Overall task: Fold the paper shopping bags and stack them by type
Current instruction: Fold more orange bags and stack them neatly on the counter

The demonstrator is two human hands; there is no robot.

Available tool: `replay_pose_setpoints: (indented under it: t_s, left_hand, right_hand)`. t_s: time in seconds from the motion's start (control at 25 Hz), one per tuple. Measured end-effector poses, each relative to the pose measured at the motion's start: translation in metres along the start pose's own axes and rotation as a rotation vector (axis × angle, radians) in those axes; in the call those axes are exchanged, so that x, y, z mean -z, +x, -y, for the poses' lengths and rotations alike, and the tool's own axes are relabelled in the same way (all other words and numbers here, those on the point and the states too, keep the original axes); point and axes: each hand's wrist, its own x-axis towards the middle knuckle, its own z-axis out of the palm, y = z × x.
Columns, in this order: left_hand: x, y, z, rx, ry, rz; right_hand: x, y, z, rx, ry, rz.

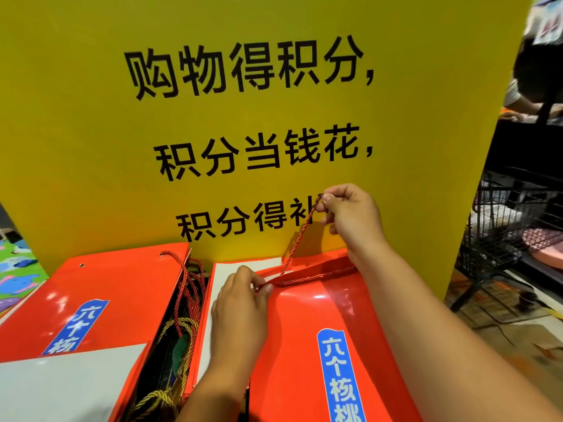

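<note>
A glossy red paper bag (304, 324) with a blue label lies flat in front of me at the lower middle. My right hand (353, 217) pinches its red rope handle (297, 242) and holds it taut above the bag's top edge. My left hand (240, 312) rests on the bag and pinches its folded top rim near the handle's base. A second red bag (100, 296) of the same kind lies to the left, and its red cords hang into the gap between the two bags.
A tall yellow sign board (243, 117) with black characters stands right behind the bags. Gold and red cords (179, 330) fill the dark gap between the bags. Black wire shopping carts (515, 226) stand at the right. A colourful mat (15, 269) shows at the far left.
</note>
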Motion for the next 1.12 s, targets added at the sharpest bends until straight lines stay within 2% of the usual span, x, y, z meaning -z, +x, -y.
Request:
replay_pose_setpoints:
  t_s: [0.08,0.12,0.24,0.28,0.32,0.4,0.44,0.52,0.6,0.68,0.8,0.88,0.96,1.04,1.12]
  left_hand:
    - [0.000,0.000,0.000,0.002,0.025,0.000]
    - [0.001,0.000,0.000,0.015,0.020,-0.006]
    - [0.002,0.001,0.000,0.039,0.008,-0.018]
    - [0.001,0.002,0.000,0.038,0.013,-0.016]
    - [0.001,0.002,0.000,0.039,0.012,-0.013]
    - [0.001,0.004,0.001,0.062,0.000,-0.006]
    - [0.002,0.004,0.001,0.075,-0.009,-0.005]
    - [0.002,0.005,0.001,0.095,-0.026,-0.021]
    - [0.003,0.006,0.001,0.104,-0.033,-0.041]
    - [0.003,0.005,-0.001,0.112,-0.032,-0.052]
    - [0.005,0.005,-0.002,0.120,-0.033,-0.067]
    - [0.005,0.005,-0.001,0.122,-0.044,-0.081]
    - [0.006,0.006,0.000,0.133,-0.065,-0.096]
    - [0.007,0.008,0.001,0.139,-0.079,-0.105]
    - [0.007,0.008,0.001,0.152,-0.092,-0.106]
  right_hand:
    - [-0.004,-0.003,0.000,0.096,-0.281,0.021]
    - [-0.003,-0.004,0.002,0.109,-0.419,0.122]
    - [-0.007,-0.018,0.013,0.014,-0.692,0.769]
    - [-0.011,-0.024,0.013,0.015,-0.843,0.933]
    - [-0.016,-0.031,0.011,0.032,-0.987,1.019]
    - [-0.029,-0.041,0.005,0.101,-1.184,1.035]
    - [-0.033,-0.045,0.003,0.113,-1.227,1.046]
    - [-0.036,-0.047,0.001,0.050,-1.198,1.184]
    - [-0.035,-0.049,0.001,-0.116,-1.032,1.375]
    - [-0.028,-0.053,0.005,-0.274,-0.806,1.469]
    - [-0.006,-0.053,0.015,-0.329,-0.601,1.382]
    - [0.017,-0.055,0.019,-0.300,-0.661,1.386]
    - [0.039,-0.065,0.014,-0.181,-0.696,1.330]
    - [0.050,-0.081,0.003,-0.100,-0.531,1.082]
    - [0.051,-0.093,-0.014,-0.113,-0.215,0.756]
